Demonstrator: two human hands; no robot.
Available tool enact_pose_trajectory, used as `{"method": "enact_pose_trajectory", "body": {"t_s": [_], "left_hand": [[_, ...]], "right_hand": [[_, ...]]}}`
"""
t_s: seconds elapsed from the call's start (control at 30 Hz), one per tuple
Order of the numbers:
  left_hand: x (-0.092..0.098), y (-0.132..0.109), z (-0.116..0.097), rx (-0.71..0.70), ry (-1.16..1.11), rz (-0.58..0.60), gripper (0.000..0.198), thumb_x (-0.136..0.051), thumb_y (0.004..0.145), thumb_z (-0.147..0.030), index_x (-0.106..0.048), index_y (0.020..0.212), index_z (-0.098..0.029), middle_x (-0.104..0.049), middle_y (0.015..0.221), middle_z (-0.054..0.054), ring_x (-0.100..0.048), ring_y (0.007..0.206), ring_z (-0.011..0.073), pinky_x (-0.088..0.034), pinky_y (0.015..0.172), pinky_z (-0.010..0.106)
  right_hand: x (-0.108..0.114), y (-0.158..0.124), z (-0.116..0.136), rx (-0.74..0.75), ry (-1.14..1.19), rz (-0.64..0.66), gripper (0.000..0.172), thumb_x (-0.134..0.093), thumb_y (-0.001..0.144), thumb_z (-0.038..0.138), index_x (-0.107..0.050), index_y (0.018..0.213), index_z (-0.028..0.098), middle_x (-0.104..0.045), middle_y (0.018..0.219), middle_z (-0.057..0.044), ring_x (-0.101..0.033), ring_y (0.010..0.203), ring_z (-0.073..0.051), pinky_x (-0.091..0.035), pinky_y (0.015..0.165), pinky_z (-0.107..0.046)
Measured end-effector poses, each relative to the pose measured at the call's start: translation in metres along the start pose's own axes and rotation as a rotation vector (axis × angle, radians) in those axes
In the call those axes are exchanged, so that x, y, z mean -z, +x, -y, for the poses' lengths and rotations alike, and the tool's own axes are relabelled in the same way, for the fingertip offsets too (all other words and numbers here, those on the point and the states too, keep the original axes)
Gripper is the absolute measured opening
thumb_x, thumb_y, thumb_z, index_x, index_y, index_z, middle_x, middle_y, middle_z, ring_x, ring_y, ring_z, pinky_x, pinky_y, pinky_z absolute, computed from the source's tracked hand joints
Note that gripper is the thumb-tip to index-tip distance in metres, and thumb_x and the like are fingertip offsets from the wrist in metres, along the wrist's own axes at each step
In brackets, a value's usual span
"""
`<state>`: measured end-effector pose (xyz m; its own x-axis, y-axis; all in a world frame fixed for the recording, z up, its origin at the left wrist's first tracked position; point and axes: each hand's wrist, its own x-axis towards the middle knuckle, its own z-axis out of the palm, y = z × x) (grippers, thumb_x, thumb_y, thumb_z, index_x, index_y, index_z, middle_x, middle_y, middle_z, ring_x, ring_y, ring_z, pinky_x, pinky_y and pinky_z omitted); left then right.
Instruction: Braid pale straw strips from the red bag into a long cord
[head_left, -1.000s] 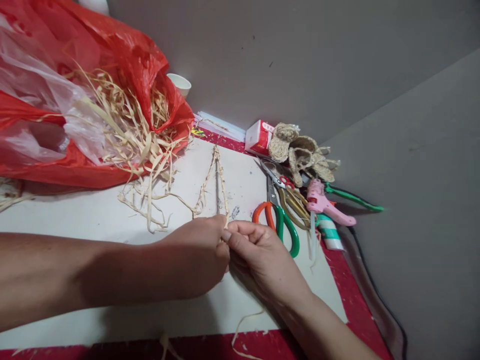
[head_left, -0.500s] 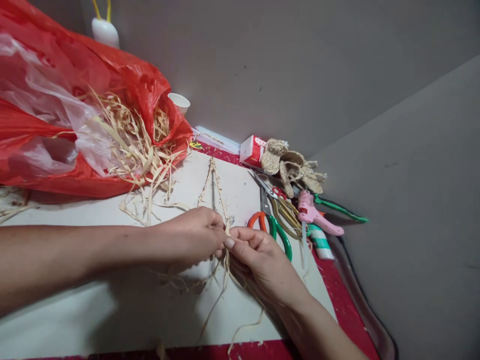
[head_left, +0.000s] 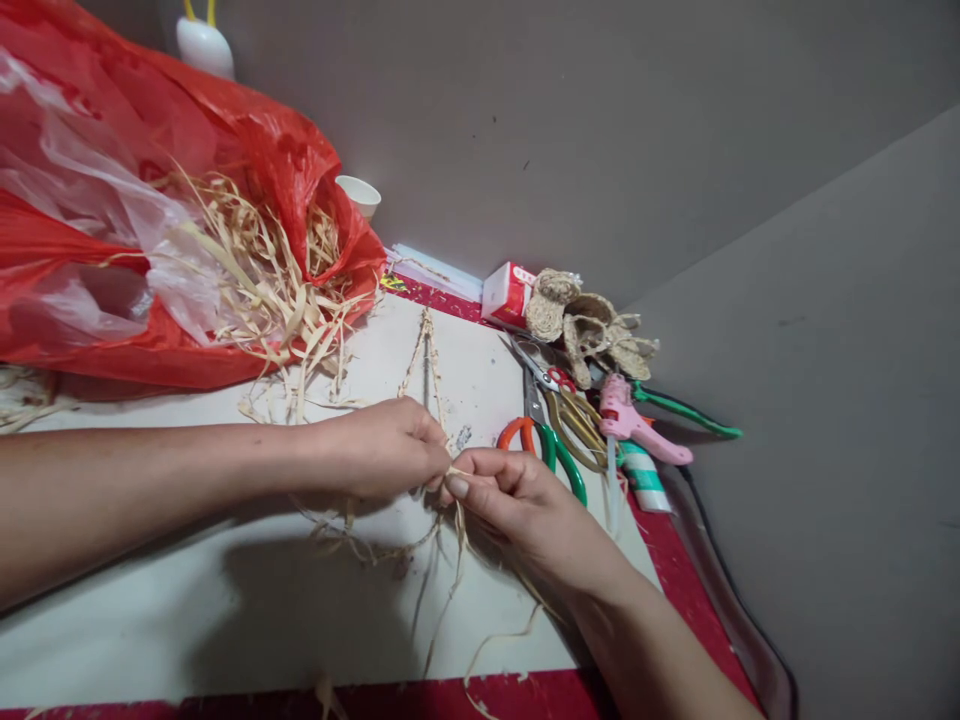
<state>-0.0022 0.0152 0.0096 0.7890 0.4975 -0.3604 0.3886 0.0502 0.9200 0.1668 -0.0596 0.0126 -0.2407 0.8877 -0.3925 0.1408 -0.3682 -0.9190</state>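
Note:
A thin braided cord of pale, dry plant fibre [head_left: 440,400] runs down from a peak on the white board to my fingers. My left hand [head_left: 397,447] is closed around it, its fingertips partly hidden behind the knuckles. Touching it from the right, my right hand [head_left: 517,510] pinches the strands between thumb and forefinger. Loose fibre ends [head_left: 459,550] hang below both hands onto the board. A further length of knotted cord [head_left: 367,550] lies under my left wrist.
At the left a red plastic bag [head_left: 247,110] spills dry fibre strips [head_left: 262,270]. To the right lie scissors with orange and green handles [head_left: 566,465], a pink glue gun [head_left: 630,415], green-handled pliers [head_left: 690,412], woven fibre pieces [head_left: 589,320] and a red-white box [head_left: 508,293]. A paper cup [head_left: 361,195] stands behind.
Both hands have shifted slightly up and left, still pinching the fibre cord. The loose ends below have swung a little to the right.

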Motion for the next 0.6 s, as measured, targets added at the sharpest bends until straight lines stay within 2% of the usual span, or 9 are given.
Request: {"method": "enact_pose_trajectory", "body": {"t_s": [0.1,0.27,0.4,0.6], "left_hand": [[0.001,0.002,0.003,0.041,-0.016,0.047,0.023,-0.049,0.075,-0.037,-0.054,0.064,-0.017,-0.034,0.044,-0.006,-0.024,0.038,0.0066,-0.016,0.038,0.022],[0.000,0.001,0.004,0.001,-0.081,0.036,0.019,-0.050,0.075,-0.033,-0.050,0.065,-0.018,-0.033,0.048,-0.007,-0.022,0.040,0.0058,-0.014,0.039,0.022],[-0.003,-0.002,0.001,-0.010,-0.064,0.011,0.021,-0.049,0.075,-0.030,-0.041,0.059,-0.019,-0.029,0.048,-0.007,-0.022,0.041,0.0061,-0.017,0.040,0.022],[-0.010,-0.004,0.002,-0.034,-0.089,-0.051,0.023,-0.046,0.076,-0.029,-0.039,0.057,-0.018,-0.030,0.049,-0.007,-0.023,0.044,0.0062,-0.018,0.043,0.022]], "right_hand": [[-0.002,-0.002,0.004,0.048,-0.143,-0.015,0.025,-0.063,0.080,0.039,-0.066,0.074,0.015,-0.059,0.067,-0.001,-0.046,0.059,-0.010,-0.035,0.055,-0.021],[-0.002,-0.009,0.008,0.047,-0.341,-0.057,0.025,-0.056,0.085,0.038,-0.065,0.081,0.016,-0.049,0.060,0.002,-0.035,0.053,-0.009,-0.028,0.047,-0.021],[0.002,-0.013,0.013,0.061,-0.474,-0.074,0.029,-0.049,0.088,0.039,-0.057,0.071,0.017,-0.043,0.060,0.002,-0.034,0.055,-0.010,-0.028,0.047,-0.022],[-0.013,-0.019,0.017,0.075,-0.412,-0.179,0.030,-0.046,0.089,0.038,-0.049,0.065,0.019,-0.035,0.056,0.004,-0.031,0.052,-0.010,-0.026,0.045,-0.022]]}}
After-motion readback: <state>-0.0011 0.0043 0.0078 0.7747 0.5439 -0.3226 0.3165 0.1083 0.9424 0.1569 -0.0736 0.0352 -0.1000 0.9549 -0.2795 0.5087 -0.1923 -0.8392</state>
